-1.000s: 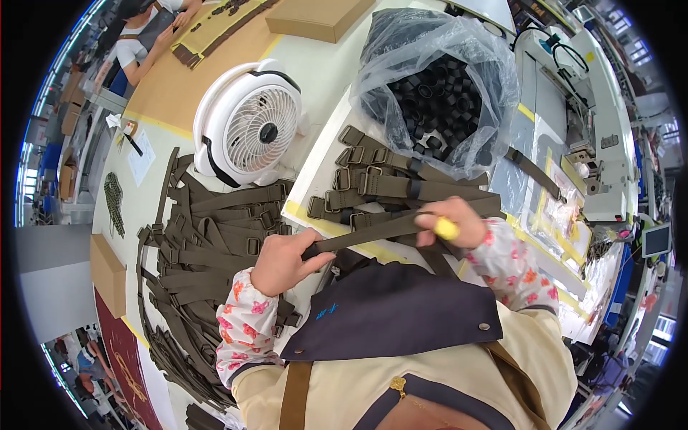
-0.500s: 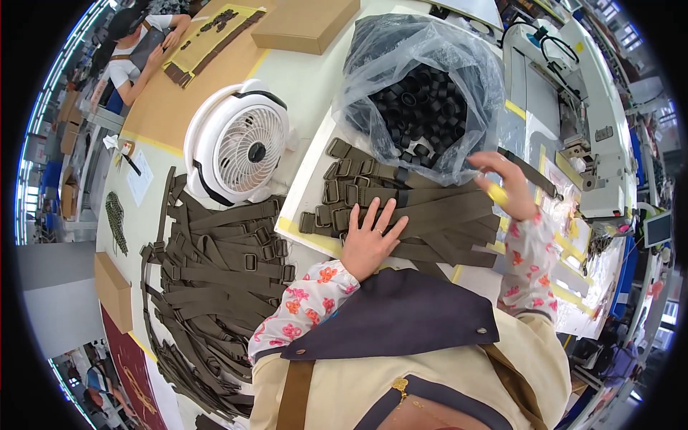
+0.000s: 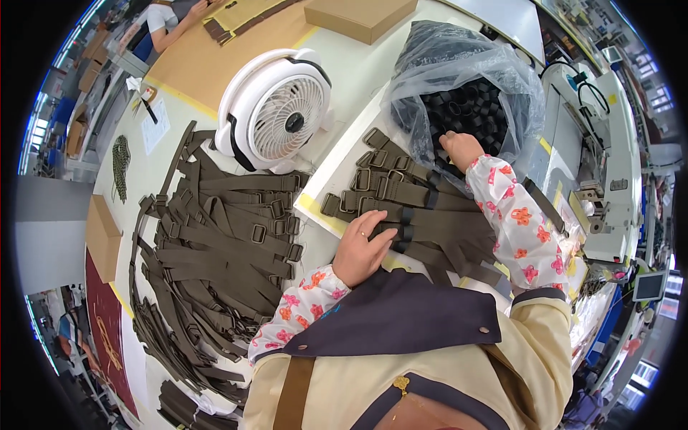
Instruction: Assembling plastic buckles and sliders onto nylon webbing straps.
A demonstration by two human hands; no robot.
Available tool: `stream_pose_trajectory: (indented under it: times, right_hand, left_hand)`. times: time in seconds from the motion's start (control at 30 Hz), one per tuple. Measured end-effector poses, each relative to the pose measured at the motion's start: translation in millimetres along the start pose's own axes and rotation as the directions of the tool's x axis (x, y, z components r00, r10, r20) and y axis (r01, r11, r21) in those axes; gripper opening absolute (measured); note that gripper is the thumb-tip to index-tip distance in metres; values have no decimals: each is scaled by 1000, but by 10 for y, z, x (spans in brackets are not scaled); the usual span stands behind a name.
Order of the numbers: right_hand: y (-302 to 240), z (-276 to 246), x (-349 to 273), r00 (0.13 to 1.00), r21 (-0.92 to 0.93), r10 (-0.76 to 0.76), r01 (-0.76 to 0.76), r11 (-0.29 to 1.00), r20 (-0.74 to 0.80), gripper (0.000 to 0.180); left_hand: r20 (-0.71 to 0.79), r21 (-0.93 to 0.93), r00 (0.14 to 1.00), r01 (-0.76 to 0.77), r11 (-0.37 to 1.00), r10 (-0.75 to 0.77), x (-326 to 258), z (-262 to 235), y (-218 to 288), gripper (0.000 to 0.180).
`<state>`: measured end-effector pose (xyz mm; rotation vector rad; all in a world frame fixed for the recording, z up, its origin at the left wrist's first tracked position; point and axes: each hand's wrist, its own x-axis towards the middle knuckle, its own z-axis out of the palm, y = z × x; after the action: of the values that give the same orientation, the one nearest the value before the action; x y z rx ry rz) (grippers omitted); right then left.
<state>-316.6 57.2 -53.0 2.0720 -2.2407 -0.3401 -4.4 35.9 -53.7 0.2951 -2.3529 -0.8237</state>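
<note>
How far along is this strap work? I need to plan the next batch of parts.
Done, it seems: a small neat stack of olive straps with buckles, black sliders on some. In hand: the left hand presses that stack, and the right hand reaches into the plastic bag of black sliders. Left: the far bigger heap of loose straps beside the white fan.

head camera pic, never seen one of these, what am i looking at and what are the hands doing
This is one wide, bent view from a camera worn on a person's head, looking down at their own two hands at a worktable. The left hand rests flat on a stack of olive straps with buckles. The right hand reaches into a clear plastic bag of black rings; whether its fingers grip one is hidden. A bigger heap of the same straps lies to the left, beside a white fan. A sewing machine stands on the right.
</note>
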Motion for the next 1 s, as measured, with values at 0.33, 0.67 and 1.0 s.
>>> stream_pose_trajectory:
  times: [0.33, 0.67, 1.0]
  right_hand:
    - [5, -231, -155, 994, 19, 69, -67, 998, -85, 8]
    - [-1235, -1082, -719, 951, 827, -158, -308, -471, 264, 19]
    - [-1541, -1013, -764, 986, 883, -130, -154, -444, 106, 8]
  left_hand:
    - [-21, -283, 993, 106, 953, -116, 80, -73, 94, 14]
    - [95, -643, 906, 371, 670, -412, 259, -316, 271, 21]
    - [-22, -711, 827, 382, 590, -562, 36, -360, 237, 17]
